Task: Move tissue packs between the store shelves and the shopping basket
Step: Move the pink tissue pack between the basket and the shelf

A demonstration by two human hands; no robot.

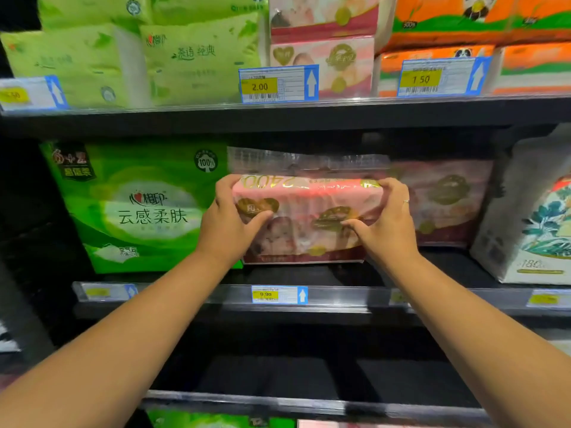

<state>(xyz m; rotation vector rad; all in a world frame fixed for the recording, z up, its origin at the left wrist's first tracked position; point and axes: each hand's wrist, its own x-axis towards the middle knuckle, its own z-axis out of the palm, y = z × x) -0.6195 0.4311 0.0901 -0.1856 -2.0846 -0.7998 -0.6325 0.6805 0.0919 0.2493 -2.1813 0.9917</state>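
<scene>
A large pink tissue pack (306, 217) with gold hearts and a clear plastic top flap stands on the middle shelf (340, 296). My left hand (230, 220) grips its left end, fingers over the top edge and thumb on the front. My right hand (387, 223) grips its right end the same way. A second pink pack (445, 199) stands just behind and to the right of it. The shopping basket is out of view.
A big green tissue pack (136, 205) stands left of the pink one, a white floral pack (537, 223) at the right. The upper shelf holds green (197, 57), pink (333, 57) and orange packs (482, 23) behind price tags (278, 84). The shelf below looks dark.
</scene>
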